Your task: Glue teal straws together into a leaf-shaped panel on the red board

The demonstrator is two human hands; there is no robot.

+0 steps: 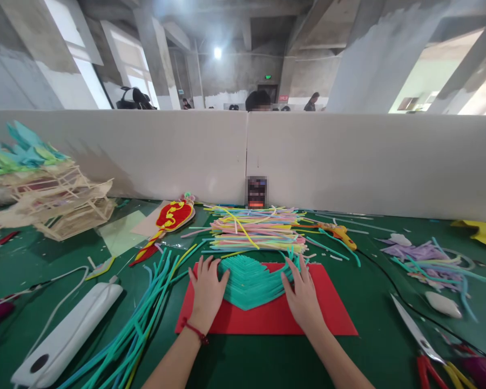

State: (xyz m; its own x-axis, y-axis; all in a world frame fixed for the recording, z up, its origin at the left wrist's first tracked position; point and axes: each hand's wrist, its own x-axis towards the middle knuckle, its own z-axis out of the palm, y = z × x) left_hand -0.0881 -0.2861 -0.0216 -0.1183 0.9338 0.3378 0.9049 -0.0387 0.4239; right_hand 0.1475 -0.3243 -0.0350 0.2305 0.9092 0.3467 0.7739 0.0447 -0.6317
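Observation:
A teal leaf-shaped piece of layered strips lies on a red sheet. The strips slant to a ridge at left, and loose ends stand up at the upper right. My left hand rests on the sheet at the piece's left edge, fingers spread and thumb touching the strips. At the right end my right hand lies with fingers apart, fingertips on the strip ends. A red string bracelet circles my left wrist. Just beyond the sheet is a pile of pastel strips.
Long teal strips and a white power strip lie to the left. A glue gun sits at the right, with scissors nearer. A stick model and red-yellow ornament stand left, before a grey partition.

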